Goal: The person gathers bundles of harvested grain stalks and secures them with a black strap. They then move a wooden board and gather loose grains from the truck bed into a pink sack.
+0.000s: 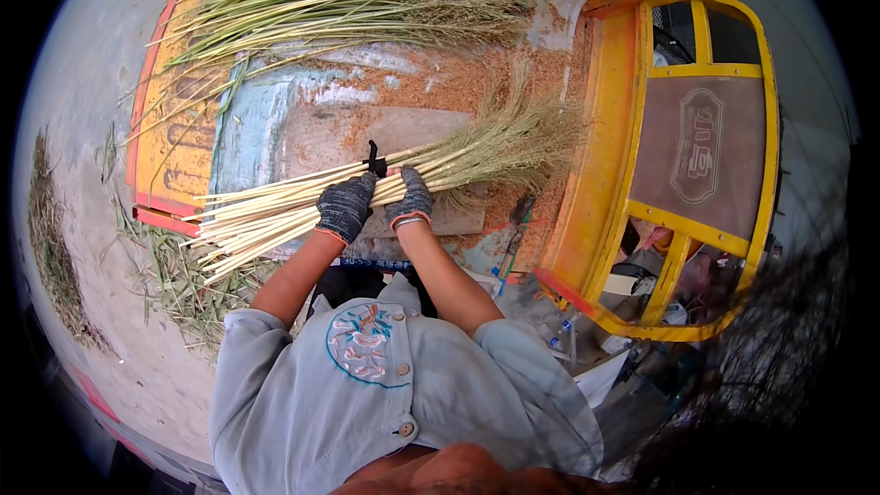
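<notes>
A bundle of pale, peeled broomcorn stalks (pixel 252 220) lies slantwise across the truck bed in front of me. Its bushy seed heads (pixel 513 142) fan out to the right, and the bare ends spread to the left. My left hand (pixel 346 206), in a dark grey knit glove, is closed around the stalks. Just to its right, my right hand (pixel 410 195), gloved alike, grips the bundle below the heads. A short black strap (pixel 374 161) sticks up from the bundle between both hands; how it is fastened is hidden.
Green broomcorn stalks (pixel 357 0) are heaped at the far side of the bed. Reddish seeds (pixel 440 82) litter the worn blue surface. A yellow metal frame (pixel 632 128) bounds the right side. A dark-handled tool (pixel 522 211) lies right of the bundle. Leaf scraps (pixel 197 284) cover ground at left.
</notes>
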The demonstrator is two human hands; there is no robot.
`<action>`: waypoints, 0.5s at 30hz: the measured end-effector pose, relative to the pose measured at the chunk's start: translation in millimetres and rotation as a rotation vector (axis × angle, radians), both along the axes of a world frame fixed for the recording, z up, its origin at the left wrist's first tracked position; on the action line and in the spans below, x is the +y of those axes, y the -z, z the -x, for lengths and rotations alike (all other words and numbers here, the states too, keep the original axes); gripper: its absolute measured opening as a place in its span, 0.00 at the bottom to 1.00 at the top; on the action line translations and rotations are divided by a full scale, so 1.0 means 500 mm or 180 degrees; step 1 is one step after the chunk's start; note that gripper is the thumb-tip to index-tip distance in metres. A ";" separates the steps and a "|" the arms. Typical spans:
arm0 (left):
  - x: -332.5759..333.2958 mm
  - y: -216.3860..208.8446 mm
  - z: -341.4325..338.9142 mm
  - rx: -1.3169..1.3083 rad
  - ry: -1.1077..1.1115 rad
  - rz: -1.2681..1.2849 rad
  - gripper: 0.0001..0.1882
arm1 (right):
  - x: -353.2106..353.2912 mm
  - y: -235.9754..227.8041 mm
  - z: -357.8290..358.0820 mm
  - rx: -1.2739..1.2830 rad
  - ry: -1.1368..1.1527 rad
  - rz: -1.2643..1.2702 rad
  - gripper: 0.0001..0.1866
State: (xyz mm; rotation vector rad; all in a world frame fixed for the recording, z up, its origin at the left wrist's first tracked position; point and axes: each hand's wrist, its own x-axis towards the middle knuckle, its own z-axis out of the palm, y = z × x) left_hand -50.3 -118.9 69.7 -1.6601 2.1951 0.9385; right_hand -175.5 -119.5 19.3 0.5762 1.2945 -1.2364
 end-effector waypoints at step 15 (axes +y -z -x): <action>0.024 0.023 -0.065 0.2326 -0.0393 -0.2206 0.28 | 0.098 -0.007 0.120 -0.0270 -0.0130 0.0387 0.28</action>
